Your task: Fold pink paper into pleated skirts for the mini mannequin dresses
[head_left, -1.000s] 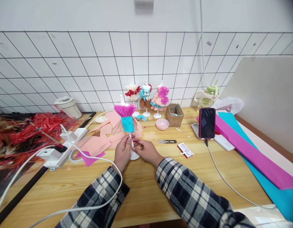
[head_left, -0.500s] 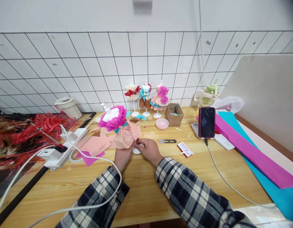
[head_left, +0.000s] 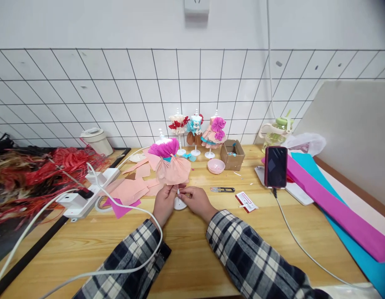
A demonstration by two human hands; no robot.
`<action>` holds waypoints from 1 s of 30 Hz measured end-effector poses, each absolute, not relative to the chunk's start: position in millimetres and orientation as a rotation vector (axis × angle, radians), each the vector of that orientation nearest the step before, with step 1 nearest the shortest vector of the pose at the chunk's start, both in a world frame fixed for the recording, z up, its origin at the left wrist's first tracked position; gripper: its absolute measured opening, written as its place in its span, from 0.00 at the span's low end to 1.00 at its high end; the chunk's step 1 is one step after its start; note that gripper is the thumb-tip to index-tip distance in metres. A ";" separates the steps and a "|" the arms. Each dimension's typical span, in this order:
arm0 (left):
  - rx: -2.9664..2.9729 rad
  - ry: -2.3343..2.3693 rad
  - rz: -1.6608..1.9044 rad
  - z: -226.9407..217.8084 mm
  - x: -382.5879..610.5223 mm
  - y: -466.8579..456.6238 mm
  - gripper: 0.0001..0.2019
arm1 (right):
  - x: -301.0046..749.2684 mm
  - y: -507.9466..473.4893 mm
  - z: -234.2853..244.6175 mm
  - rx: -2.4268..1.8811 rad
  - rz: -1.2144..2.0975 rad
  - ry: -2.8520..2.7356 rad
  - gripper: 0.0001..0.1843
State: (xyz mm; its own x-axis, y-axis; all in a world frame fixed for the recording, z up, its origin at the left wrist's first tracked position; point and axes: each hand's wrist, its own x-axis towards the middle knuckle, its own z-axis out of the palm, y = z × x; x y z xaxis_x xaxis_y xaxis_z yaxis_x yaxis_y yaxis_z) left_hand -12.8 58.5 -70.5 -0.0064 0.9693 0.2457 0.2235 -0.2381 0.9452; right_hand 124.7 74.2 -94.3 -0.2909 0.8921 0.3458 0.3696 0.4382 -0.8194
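Observation:
A small white dress form (head_left: 173, 171) in a magenta, blue and peach crepe-paper dress stands upright at the middle of the table. My left hand (head_left: 164, 204) is closed round the form's thin stem, just under the peach skirt. From the other side my right hand (head_left: 197, 202) pinches the same stem, its thumb and fingertips close to the left ones. Below the fingers shows the round white base (head_left: 180, 204), low at the tabletop. Peach paper pieces (head_left: 130, 191) and a magenta sheet (head_left: 121, 209) lie left of my left hand. Thread snips (head_left: 223, 189) lie right of my right hand.
Three dressed forms (head_left: 195, 132) stand behind, near a cardboard box (head_left: 233, 157) and a pink bowl (head_left: 216, 166). A white power strip (head_left: 92, 195) is at left, its cable crossing my left sleeve. A phone (head_left: 275, 167) and crepe-paper strips (head_left: 329, 207) are at right.
The dress form has gone from leaning left to upright, its skirt now facing me. My right hand's fingers have moved from the base rim to the stem. The view has tilted up slightly.

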 end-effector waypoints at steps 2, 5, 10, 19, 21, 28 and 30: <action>1.571 1.309 1.299 -72.1 -13.8 58.9 0.19 | 127.7 74.7 -91.5 -1.111 0.779 -1.853 0.09; 1.564 1.406 1.329 -72.3 -14.5 59.1 0.18 | 137.9 76.3 -82.3 -1.277 0.603 -1.683 0.11; 1.485 1.302 1.294 -70.3 -10.3 56.4 0.15 | 151.2 72.2 -63.5 -1.190 0.129 -1.545 0.14; 1.587 1.220 1.153 -68.0 -1.1 46.6 0.13 | 140.6 54.2 -54.5 -1.077 0.034 -1.740 0.33; 1.603 1.225 1.140 -67.9 -0.8 46.3 0.13 | 141.8 53.2 -54.1 -1.069 0.018 -1.721 0.33; 1.645 1.256 1.126 -70.3 -1.7 47.2 0.13 | 141.7 53.1 -54.9 -1.149 -0.069 -1.781 0.27; 1.659 1.260 1.121 -71.5 -2.2 47.2 0.13 | 140.7 53.3 -55.4 -1.167 -0.093 -1.775 0.27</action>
